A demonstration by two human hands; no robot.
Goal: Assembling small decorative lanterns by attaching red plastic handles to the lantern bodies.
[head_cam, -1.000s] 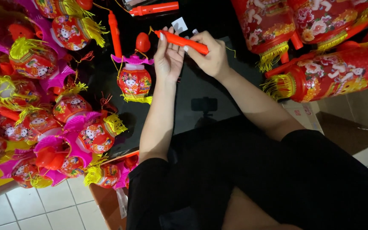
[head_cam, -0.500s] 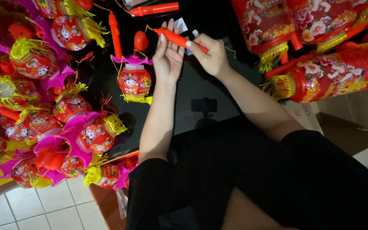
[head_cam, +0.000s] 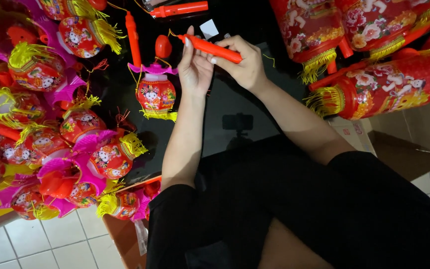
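Note:
My right hand [head_cam: 247, 65] grips a red plastic stick handle [head_cam: 210, 48], held slanted over a dark glossy table [head_cam: 225, 104]. My left hand [head_cam: 194, 69] rests against the stick's left part, fingers up. From the stick's tip a thin cord runs toward a small round red lantern [head_cam: 156, 92] with a pink frilled top and yellow fringe, just left of my left hand. Whether that lantern hangs or rests on the table is unclear.
Many small red lanterns with pink frills and yellow tassels [head_cam: 51, 129] are piled at the left. Larger cylindrical red lanterns [head_cam: 379, 89] lie at the right. More red sticks [head_cam: 180, 9] lie at the top. A cardboard box [head_cam: 404, 139] and tiled floor [head_cam: 51, 244] are below.
Both hands have shifted slightly up and the stick's tip sits a bit higher. The small lantern stays about where it was.

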